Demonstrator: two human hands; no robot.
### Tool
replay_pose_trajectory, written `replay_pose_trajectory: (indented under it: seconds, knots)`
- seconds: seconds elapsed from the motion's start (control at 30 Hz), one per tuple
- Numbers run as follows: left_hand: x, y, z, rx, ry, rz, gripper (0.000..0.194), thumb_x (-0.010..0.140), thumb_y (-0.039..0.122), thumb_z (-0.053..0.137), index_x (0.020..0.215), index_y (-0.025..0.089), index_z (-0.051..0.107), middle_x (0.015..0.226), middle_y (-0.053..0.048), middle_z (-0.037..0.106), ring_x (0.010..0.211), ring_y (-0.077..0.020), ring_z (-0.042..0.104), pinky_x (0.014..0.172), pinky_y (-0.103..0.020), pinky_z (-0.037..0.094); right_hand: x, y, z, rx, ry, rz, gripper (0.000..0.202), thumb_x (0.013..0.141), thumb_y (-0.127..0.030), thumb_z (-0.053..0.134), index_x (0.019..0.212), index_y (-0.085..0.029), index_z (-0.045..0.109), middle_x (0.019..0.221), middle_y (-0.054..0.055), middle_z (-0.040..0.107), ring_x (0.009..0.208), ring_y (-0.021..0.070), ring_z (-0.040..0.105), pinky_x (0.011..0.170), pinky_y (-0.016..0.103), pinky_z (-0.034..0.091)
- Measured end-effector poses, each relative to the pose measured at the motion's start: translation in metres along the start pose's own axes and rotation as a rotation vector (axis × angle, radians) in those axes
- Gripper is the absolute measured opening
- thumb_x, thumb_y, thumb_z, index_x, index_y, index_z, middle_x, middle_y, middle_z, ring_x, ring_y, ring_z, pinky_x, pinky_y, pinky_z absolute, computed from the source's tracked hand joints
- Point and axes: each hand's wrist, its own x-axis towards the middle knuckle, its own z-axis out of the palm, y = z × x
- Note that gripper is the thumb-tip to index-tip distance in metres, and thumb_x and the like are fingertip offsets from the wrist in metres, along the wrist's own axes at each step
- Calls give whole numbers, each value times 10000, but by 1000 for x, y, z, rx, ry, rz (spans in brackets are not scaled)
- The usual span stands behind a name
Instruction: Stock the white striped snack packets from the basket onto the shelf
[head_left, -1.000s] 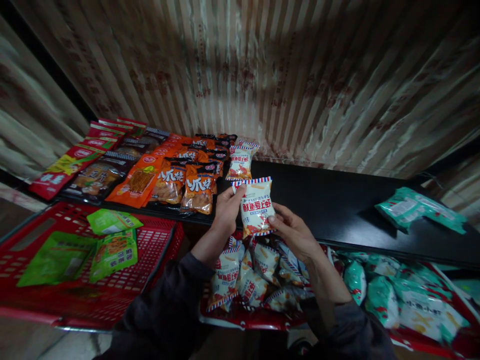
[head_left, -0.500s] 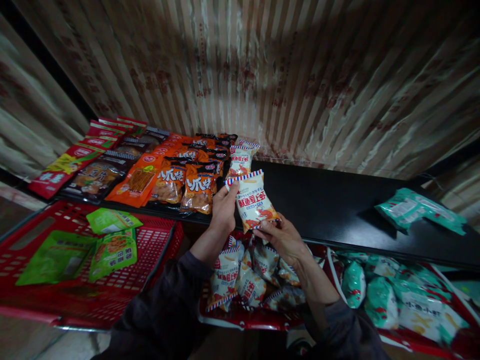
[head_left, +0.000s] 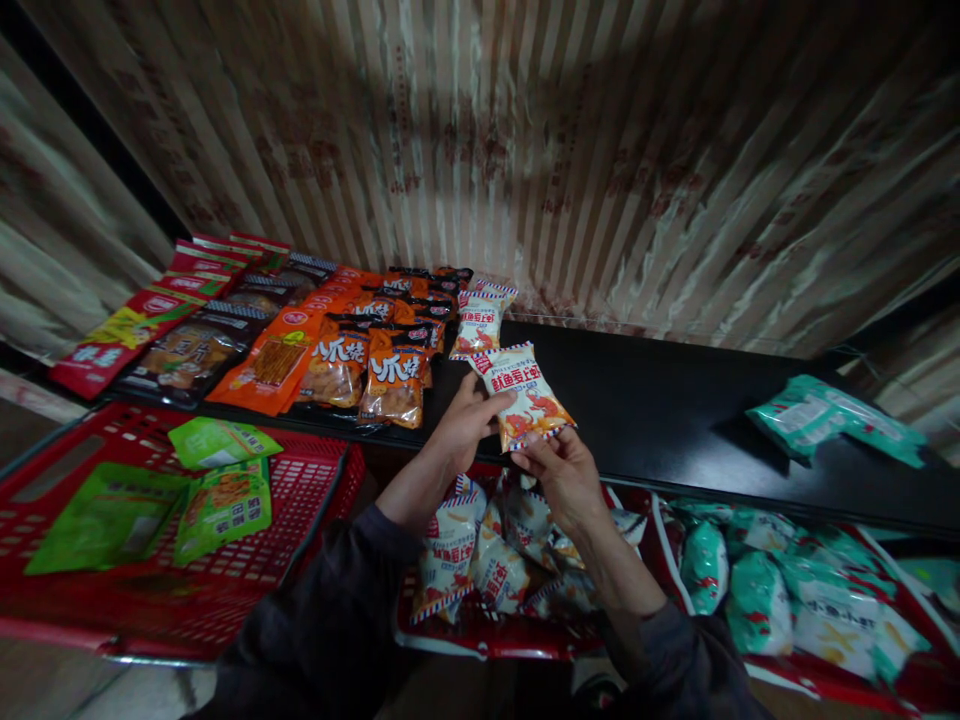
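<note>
Between my hands is a white-and-orange snack bag with striped ends and red lettering, held tilted at the front of the black shelf. My left hand grips its left side, thumb across the front. The fingers of my right hand pinch its bottom right end. Just behind it, matching white snack bags stand at the back of the shelf. Below my forearms, a red basket holds several more of the same bags.
Left on the shelf are orange-and-black snack bags, an orange packet, dark packets and red packets. A teal bag lies at the right. A red basket holds green packets; another has teal bags.
The held bag has shifted slightly right and tipped back a little. My left hand has moved from its top left corner down along its side, thumb now over the front.
</note>
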Motion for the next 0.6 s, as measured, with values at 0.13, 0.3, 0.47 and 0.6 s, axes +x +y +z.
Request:
replay_pose_trajectory:
  seconds: [0.13, 0.3, 0.47, 0.6]
  knots:
    - [-2, -4, 6, -51, 16, -21, 533, 691, 113, 730, 1178, 188, 525, 954, -61, 727, 854, -206, 684, 737, -312, 510, -1, -1, 0, -41, -1, -38, 459, 505, -361, 925, 849, -214, 659, 724, -62, 710, 548, 83, 642, 505, 201, 605]
    - [1, -6, 5, -87, 18, -25, 473, 703, 96, 708, 1141, 170, 544, 952, -67, 716, 816, -194, 677, 713, -309, 517, -3, -2, 2, -27, -24, -67, 465, 516, -373, 918, 862, -209, 656, 751, -53, 714, 580, 80, 642, 499, 176, 585]
    - [3, -6, 2, -83, 18, -10, 541, 668, 129, 759, 1161, 188, 546, 908, -43, 717, 788, -189, 675, 701, -300, 513, -2, -2, 0, -47, -16, -39, 461, 532, -423, 910, 850, -204, 659, 719, -55, 692, 576, 75, 625, 563, 202, 592]
    - [4, -6, 1, -82, -5, -9, 580, 660, 135, 775, 1186, 195, 538, 908, -46, 729, 794, -197, 686, 723, -310, 525, 0, -2, -3, -16, 27, -87, 414, 569, -468, 889, 777, -203, 648, 734, -48, 676, 651, 80, 627, 643, 210, 580]
